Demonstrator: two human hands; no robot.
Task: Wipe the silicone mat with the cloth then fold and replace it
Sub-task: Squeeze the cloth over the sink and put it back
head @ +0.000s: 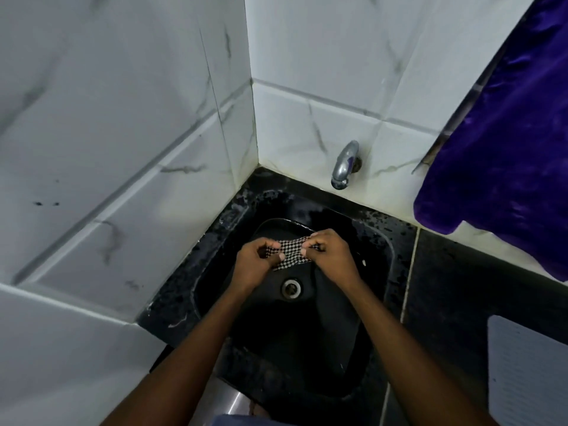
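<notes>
— Where are the hands?
— Both are reaching over the black sink (pixel 332 333), the left hand (pixel 256 261) and right hand (pixel 330 253) pinching the checkered cloth (pixel 290 252) taut between them. The silicone mat (pixel 528 373) is lying apart on the counter (pixel 455 287).

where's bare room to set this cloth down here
Bare black counter lies between the sink rim and the silicone mat. The basin floor nearer you than the drain is free too. Crowded just beyond the drain: left hand and right hand pinch the checked cloth.
</notes>
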